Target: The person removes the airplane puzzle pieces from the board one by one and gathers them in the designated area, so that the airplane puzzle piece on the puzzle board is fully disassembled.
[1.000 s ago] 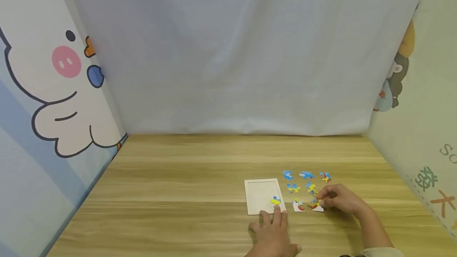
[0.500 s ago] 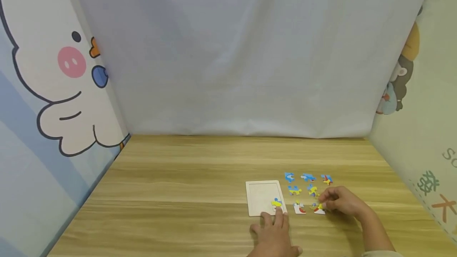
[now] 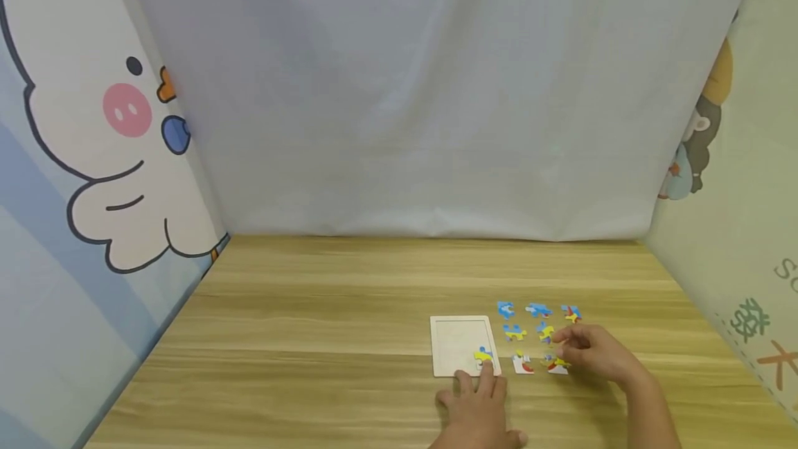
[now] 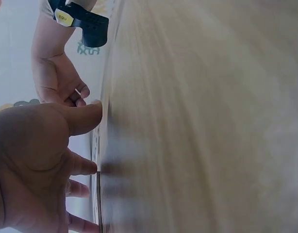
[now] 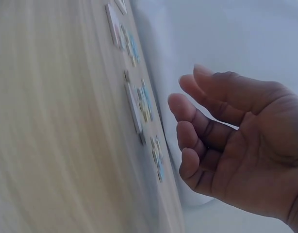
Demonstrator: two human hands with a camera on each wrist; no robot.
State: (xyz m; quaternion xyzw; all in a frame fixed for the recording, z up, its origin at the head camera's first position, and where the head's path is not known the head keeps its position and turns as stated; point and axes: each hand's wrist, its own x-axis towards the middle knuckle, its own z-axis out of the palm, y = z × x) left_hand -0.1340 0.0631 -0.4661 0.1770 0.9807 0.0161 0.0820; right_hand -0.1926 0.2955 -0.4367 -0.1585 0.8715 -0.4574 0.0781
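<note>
My left hand [image 3: 476, 407] lies at the near edge of a shallow wooden puzzle tray [image 3: 455, 341], its fingers extended and the tips at the rim. One jigsaw piece [image 3: 483, 353], blue, yellow and white, sits in the tray's near right corner beside those fingertips. My right hand [image 3: 595, 353] hovers by a white, red and yellow jigsaw piece [image 3: 558, 368] on the table. In the right wrist view the fingers of this right hand [image 5: 246, 141] are loosely bent, holding nothing, apart from the pieces. Another white and red piece [image 3: 522, 364] lies between tray and right hand.
More jigsaw pieces lie in rows right of the tray: a blue one [image 3: 506, 309], a blue and white one [image 3: 539, 310], a blue and red one [image 3: 570, 313] and a blue and yellow one [image 3: 515, 332]. A grey curtain [image 3: 399, 123] closes off the table's back.
The head view has shifted slightly. My right hand's fingers shift a little over the near right piece. The left hand stays at the tray's edge.
</note>
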